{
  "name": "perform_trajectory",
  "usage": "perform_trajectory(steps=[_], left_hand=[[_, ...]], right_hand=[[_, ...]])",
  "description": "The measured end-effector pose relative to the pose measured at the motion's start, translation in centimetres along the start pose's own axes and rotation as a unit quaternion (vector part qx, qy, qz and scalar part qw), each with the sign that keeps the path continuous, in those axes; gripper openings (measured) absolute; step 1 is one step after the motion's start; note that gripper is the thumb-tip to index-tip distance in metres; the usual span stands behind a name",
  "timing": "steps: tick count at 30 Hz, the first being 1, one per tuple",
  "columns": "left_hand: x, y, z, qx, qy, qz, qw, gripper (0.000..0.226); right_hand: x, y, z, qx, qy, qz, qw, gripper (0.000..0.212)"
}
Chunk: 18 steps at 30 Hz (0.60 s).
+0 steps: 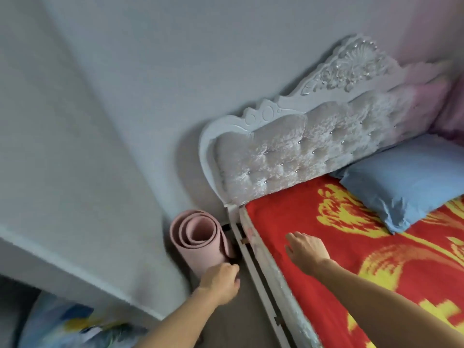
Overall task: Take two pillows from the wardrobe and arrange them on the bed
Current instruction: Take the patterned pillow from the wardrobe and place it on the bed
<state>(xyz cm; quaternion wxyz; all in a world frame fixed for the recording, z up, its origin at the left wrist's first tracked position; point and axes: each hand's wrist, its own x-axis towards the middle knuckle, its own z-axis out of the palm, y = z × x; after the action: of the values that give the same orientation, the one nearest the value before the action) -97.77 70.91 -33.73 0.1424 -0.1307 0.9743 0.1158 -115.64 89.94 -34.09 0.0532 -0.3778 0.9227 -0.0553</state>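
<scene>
A light blue pillow (pixel 404 185) lies on the bed's red and yellow blanket (pixel 339 234), close to the tufted white headboard (pixel 288 151). My right hand (pixel 305 249) hovers over the blanket near the bed's left edge, fingers spread, holding nothing. My left hand (pixel 221 282) hangs beside the bed, over the floor, fingers loosely curled with nothing in them. At the bottom left, a blurred bundle of blue, white and yellow fabric (pixel 67 327) shows under my left arm; I cannot tell what it is.
A rolled pink mat (pixel 198 237) stands on the floor between the wall and the bed's white side rail (pixel 256 280). A white panel (pixel 62 222) fills the left side. Pink fabric (pixel 452 109) sits behind the blue pillow.
</scene>
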Motion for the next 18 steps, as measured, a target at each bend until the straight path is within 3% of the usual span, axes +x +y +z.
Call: perform_trajectory(steps=[9,18], left_hand=[[-18.5,-15.6,2.3,-0.031,0.034,-0.152,0.987,0.026],[-40.6,-34.8,5.7,-0.049,0.056,-0.296,0.952,0.024]], right_hand=[[-1.6,-22.0,2.6,-0.018,-0.051,-0.196,0.979,0.025],[-8.3,-46.6,11.5,-0.025,-0.129,-0.302,0.944,0.038]])
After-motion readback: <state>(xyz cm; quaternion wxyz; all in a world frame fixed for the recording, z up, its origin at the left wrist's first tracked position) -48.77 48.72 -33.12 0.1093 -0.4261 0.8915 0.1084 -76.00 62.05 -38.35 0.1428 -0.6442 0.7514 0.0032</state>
